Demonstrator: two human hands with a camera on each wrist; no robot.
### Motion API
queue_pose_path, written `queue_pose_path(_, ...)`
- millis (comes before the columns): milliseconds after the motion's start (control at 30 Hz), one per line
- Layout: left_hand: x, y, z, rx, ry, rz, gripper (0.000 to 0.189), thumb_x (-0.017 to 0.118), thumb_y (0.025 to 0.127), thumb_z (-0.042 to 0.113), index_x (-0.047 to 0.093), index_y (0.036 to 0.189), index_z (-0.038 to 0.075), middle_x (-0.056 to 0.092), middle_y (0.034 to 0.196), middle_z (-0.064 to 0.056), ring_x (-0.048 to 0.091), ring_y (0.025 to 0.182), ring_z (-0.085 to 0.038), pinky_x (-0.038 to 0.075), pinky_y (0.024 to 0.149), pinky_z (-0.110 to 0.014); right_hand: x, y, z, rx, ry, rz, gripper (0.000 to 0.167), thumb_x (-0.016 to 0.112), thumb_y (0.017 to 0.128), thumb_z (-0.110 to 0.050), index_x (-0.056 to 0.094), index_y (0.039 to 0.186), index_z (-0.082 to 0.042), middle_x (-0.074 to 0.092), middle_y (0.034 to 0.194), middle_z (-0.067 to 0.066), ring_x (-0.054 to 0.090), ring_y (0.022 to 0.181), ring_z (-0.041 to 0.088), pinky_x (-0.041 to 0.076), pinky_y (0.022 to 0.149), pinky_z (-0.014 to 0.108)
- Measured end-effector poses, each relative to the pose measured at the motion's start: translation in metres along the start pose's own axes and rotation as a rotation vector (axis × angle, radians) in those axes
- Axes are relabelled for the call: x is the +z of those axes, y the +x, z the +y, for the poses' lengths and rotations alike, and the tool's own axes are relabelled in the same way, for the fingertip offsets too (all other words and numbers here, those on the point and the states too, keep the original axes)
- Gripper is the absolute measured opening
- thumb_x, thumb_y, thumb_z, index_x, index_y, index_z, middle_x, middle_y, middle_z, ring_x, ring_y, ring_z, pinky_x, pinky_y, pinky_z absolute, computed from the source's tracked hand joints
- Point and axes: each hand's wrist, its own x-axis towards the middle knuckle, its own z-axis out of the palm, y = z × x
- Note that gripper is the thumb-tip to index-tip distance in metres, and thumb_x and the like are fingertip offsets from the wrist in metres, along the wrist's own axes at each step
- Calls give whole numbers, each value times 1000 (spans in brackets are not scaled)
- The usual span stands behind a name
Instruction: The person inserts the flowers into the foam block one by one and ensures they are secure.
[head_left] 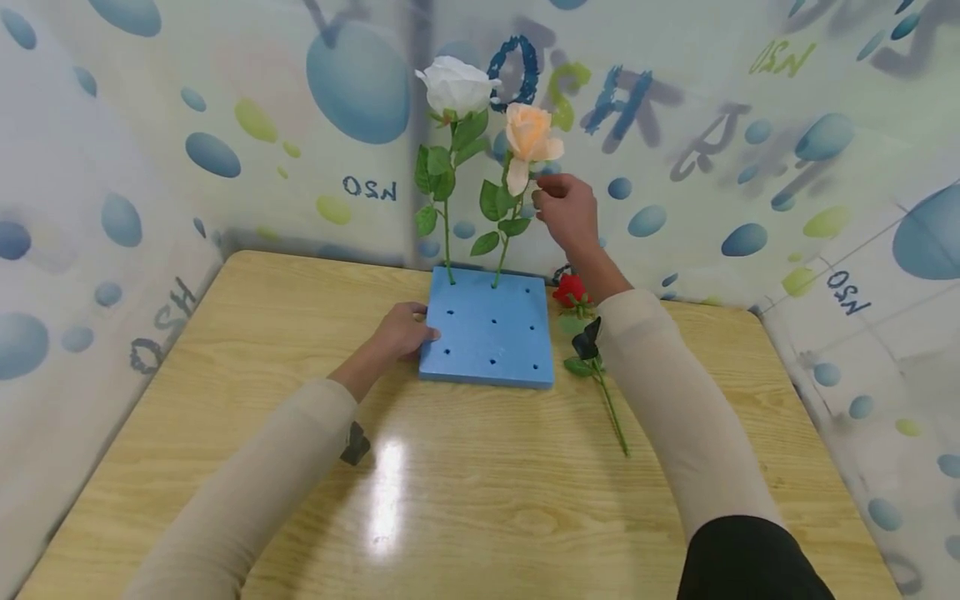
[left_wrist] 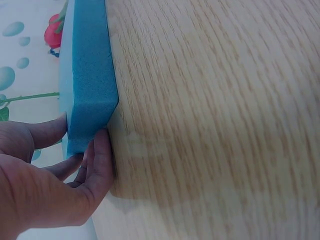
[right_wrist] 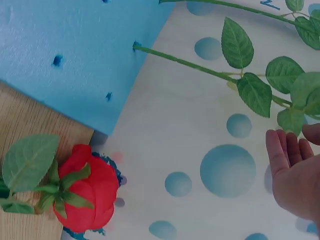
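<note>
A blue foam board (head_left: 468, 337) with rows of small holes lies near the table's back edge. My left hand (head_left: 401, 333) grips its left edge, thumb on the top face and fingers along the side by the table. A white rose (head_left: 453, 87) and a peach rose (head_left: 531, 137) stand upright, their green stems in two back-row holes. My right hand (head_left: 572, 212) hovers right beside the peach rose, just below its bloom. In the right wrist view its fingers (right_wrist: 277, 152) are lightly bent near the leaves, with the thumb apart.
On the table right of the board lies a red rose (head_left: 572, 289), its stem pointing toward the front, partly under my right forearm. A patterned wall covering (head_left: 285, 225) with blue and green spots rises right behind the wooden table (head_left: 480, 492).
</note>
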Motion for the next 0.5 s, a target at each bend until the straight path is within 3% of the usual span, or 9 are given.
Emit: queue_pose_path(500, 0, 2, -1, -1, 18, -2, 59, 59, 96, 11, 34, 149, 4, 40, 148, -21, 51, 124, -33, 52, 94, -43, -40, -6, 15, 114, -45, -23, 40, 56, 96, -31, 64, 125, -4, 64, 122, 17, 62, 109, 26, 51, 95, 30)
